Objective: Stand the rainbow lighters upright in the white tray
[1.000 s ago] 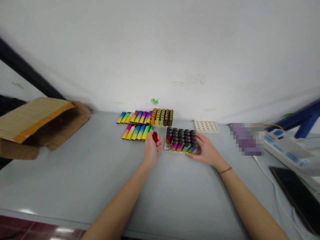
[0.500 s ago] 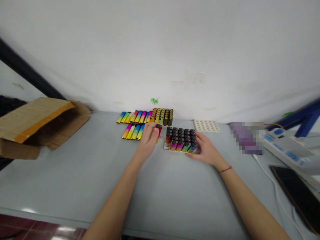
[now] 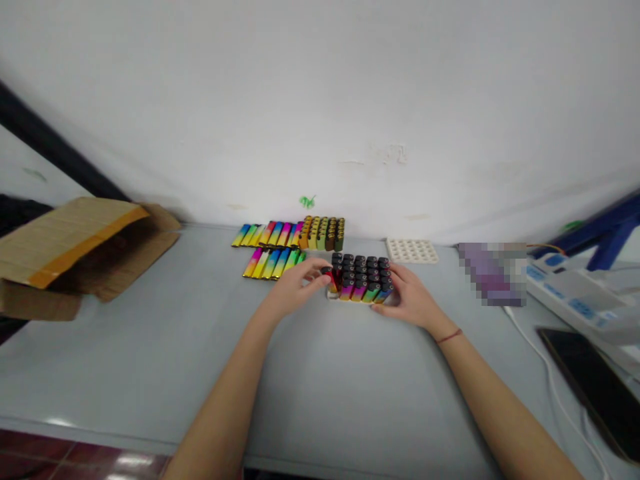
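The white tray stands on the grey table, packed with upright black-topped tubes in shiny rainbow colours. At the tray's front left corner, the left hand pinches a red tube between thumb and fingers; it leans slightly, and whether its foot is seated in the tray cannot be told. The right hand grips the tray's right end, thumb along the front edge and fingers curled round the side.

Behind the tray and a little left stands a block of gold-topped tubes. Left of the tray, shiny rainbow strips lie flat in two rows. Behind the tray to the right lies a white rack with rows of holes.

Far left of the tray, an open cardboard box rests on its side. Well to the tray's right are a power strip, whose blue markings are too blurred to read, and a dark-screened phone. On the wall behind the tray is a green scribble, illegible as letters.
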Available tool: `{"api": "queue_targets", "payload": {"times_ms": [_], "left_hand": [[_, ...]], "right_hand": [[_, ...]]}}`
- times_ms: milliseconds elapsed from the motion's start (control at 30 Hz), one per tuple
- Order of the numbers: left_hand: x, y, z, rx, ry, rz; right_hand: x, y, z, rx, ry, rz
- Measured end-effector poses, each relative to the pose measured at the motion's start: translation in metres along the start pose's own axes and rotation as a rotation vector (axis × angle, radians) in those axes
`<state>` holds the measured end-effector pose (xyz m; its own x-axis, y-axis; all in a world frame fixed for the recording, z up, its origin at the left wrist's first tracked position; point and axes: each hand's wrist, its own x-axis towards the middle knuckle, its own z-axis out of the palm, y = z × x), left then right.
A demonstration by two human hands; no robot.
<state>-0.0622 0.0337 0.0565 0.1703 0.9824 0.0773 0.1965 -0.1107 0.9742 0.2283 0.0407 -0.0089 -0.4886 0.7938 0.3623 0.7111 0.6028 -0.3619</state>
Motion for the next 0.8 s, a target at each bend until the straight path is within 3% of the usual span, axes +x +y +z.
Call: {"api": "queue_targets", "payload": {"times_ms": [200, 500, 800], "left_hand": [[0.001, -0.008, -0.002, 0.072, 0.002, 0.027], [-0.001, -0.009, 0.003, 0.342, -0.064, 0.227], [-0.004, -0.008, 0.000, 0.422, -0.073, 0.271]], "right_hand": [[0.000, -0.001, -0.001, 0.004, 0.003, -0.003], [0.001, -0.002, -0.001, -0.012, 0.003, -0.012], [0.000, -0.002, -0.001, -0.026, 0.000, -0.008]]}}
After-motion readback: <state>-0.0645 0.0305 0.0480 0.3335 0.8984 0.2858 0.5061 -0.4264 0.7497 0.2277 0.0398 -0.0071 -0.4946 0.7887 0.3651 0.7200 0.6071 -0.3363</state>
